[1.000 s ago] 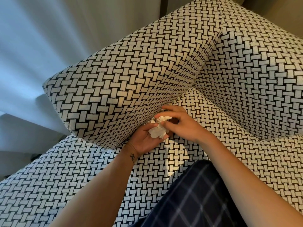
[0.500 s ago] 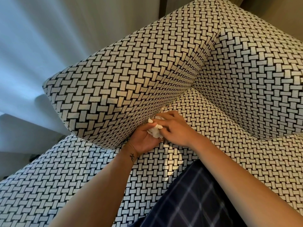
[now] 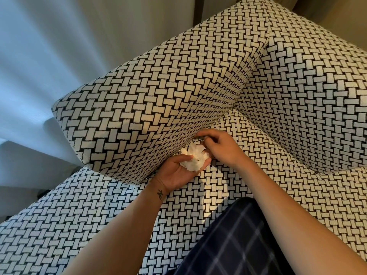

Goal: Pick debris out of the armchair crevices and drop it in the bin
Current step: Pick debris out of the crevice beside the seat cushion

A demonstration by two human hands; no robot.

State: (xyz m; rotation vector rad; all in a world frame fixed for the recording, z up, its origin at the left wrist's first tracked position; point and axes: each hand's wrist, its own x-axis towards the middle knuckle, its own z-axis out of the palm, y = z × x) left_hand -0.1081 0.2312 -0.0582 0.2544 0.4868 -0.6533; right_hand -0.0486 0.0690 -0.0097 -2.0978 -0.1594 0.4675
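Now the person leans over the armchair (image 3: 178, 92), both hands low at the crevice (image 3: 216, 121) where the armrest meets the seat. Left hand (image 3: 178, 171) lies palm up on the seat, fingers loosely curled round a wad of white tissue (image 3: 195, 158), cupping it rather than squeezing. Right hand (image 3: 220, 147) sits just beyond and to the right of the wad, fingers bent, tips working at the seam close to the tissue; whether they pinch a scrap I cannot tell, the tips are hidden. The crevice runs diagonally, from the hands up and away toward the back corner. Right hand is the nearer one to that line, so further picking along it likely falls to the right, with the left as holder. No bin in view; the drop is not yet done. Checked trousers (image 3: 238, 245) show at the bottom edge.
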